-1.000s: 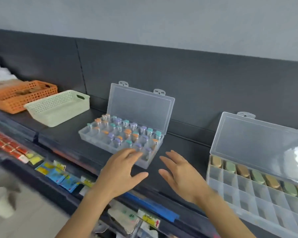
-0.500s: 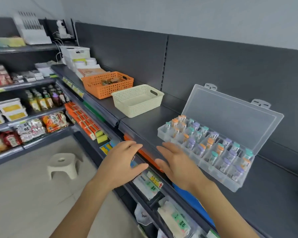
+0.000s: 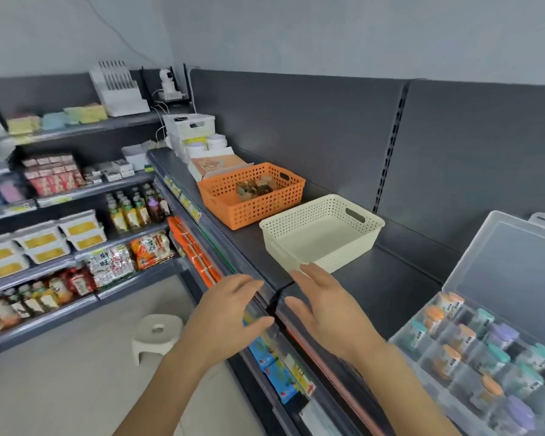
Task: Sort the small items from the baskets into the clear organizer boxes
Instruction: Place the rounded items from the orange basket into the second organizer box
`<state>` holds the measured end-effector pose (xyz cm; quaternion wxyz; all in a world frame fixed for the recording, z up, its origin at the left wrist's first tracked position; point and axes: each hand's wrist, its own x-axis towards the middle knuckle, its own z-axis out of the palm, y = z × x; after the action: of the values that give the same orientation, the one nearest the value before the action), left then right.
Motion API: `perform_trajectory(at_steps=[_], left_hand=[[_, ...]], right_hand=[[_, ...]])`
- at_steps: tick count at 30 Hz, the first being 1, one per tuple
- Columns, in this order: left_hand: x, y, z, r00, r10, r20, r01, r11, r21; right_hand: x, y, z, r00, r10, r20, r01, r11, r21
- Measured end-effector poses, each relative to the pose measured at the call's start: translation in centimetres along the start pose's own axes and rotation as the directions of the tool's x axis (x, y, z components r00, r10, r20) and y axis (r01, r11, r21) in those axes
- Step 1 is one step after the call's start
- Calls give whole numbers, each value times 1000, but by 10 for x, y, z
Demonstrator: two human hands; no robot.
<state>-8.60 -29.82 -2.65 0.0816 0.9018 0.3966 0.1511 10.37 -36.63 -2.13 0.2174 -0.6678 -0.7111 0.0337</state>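
Observation:
My left hand (image 3: 230,313) and my right hand (image 3: 324,306) hover with fingers spread over the front edge of the dark shelf (image 3: 375,284), holding nothing. Just beyond my right hand stands a cream perforated basket (image 3: 368,226), which looks empty. Behind it an orange basket (image 3: 233,196) holds a small pile of brown items (image 3: 254,187). At the right edge a clear organizer box (image 3: 516,272) stands with its lid up; its compartments hold small vials with orange, teal and purple caps (image 3: 472,341).
White bins and boxes (image 3: 191,125) are stacked at the shelf's far end. Lower shelves on the left carry bottles, snack packs and tubs (image 3: 76,228). A white stool (image 3: 156,336) stands on the floor in the aisle.
The view has swung left: the vial box moved to the right edge and the second organizer box left the frame. Both hands now hover near the cream basket, still spread and holding nothing.

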Motion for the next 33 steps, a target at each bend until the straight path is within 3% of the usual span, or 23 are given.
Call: perform_trajectory(at_steps=[15, 26, 33], left_hand=[[131, -171, -14, 998, -52, -33, 50, 997, -60], [249, -310, -48, 985, 174, 11, -172, 981, -90], [309, -342, -40, 954, 296, 46, -286, 945, -158]], right_hand=[[213, -12, 59, 1000, 18, 4, -19, 1000, 15], [357, -27, 96, 961, 271, -59, -271, 962, 8], [393, -24, 107, 914, 403, -39, -404, 914, -35]])
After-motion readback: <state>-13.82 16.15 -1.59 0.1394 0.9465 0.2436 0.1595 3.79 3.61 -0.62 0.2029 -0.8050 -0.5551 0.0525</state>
